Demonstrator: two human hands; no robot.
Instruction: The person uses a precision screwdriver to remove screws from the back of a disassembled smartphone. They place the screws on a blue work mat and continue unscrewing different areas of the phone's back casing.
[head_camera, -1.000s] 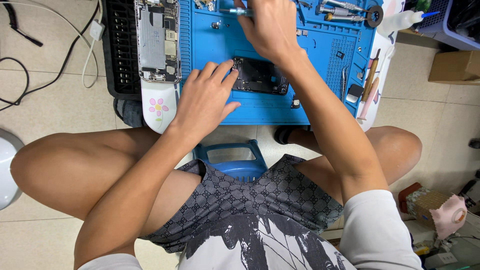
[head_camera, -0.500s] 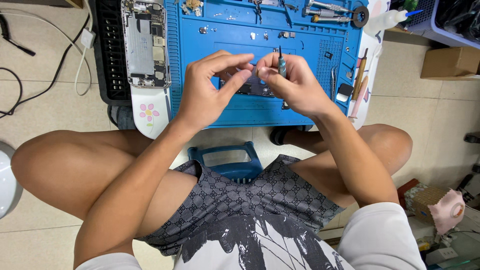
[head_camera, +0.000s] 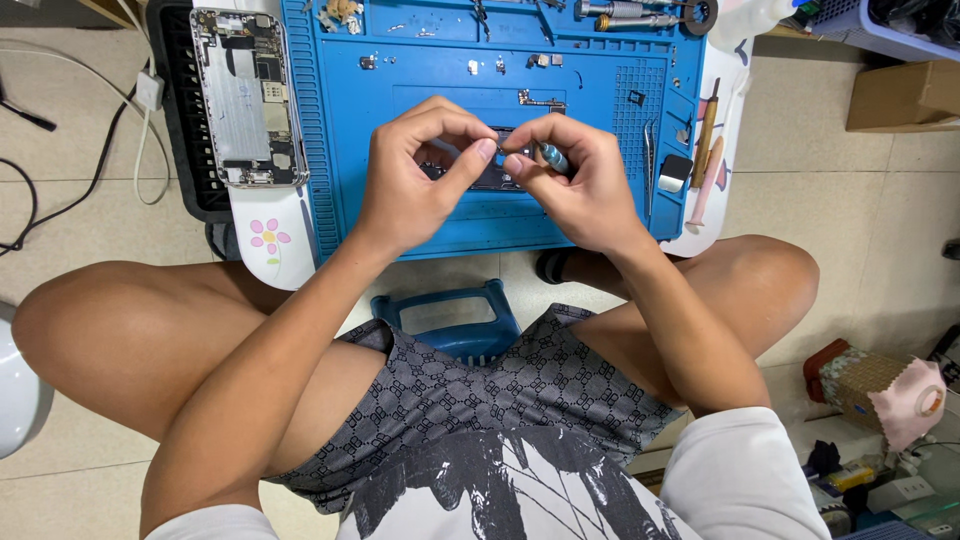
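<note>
Left hand and right hand raised together above blue repair mat, fingertips pinching a tiny part between them, right hand also gripping teal-handled screwdriver, dark phone beneath on the mat, opened phone chassis at left.

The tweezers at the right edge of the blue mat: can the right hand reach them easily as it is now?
Probably yes. The tweezers lie uncovered on the blue mat, just beside the right hand, with nothing between. However, this hand already holds a small screwdriver, so it may need to put that down first.
</note>
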